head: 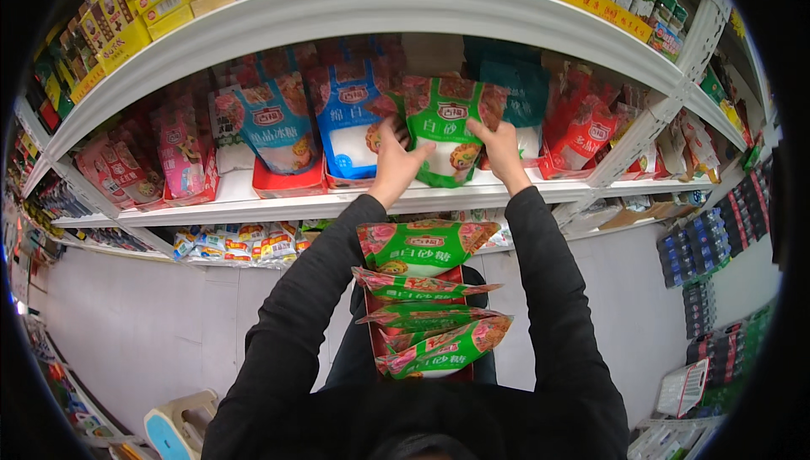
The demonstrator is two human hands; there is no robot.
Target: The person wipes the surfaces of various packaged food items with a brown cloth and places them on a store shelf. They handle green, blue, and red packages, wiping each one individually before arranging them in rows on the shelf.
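A green bag of white sugar point(440, 156) stands upright at the front of the middle shelf, slightly tilted. My right hand point(501, 149) grips its right side, thumb on the front and the other fingers hidden behind. At the bag's left edge is my left hand point(402, 159), its thumb against the front and its blurred fingers beside the edge, in front of a blue bag point(351, 128). Whether those fingers close on the green bag is unclear. Below my hands, a red display box point(373, 327) rests at my lap, holding several similar green sugar bags point(427, 250).
A teal bag point(278, 137) stands in a red tray point(288, 186) to the left; a red bag point(585, 134) is at the right. The upper shelf edge point(411, 1) overhangs the bags. A step stool point(180, 425) stands on the floor behind left, and bottle packs point(696, 248) at right.
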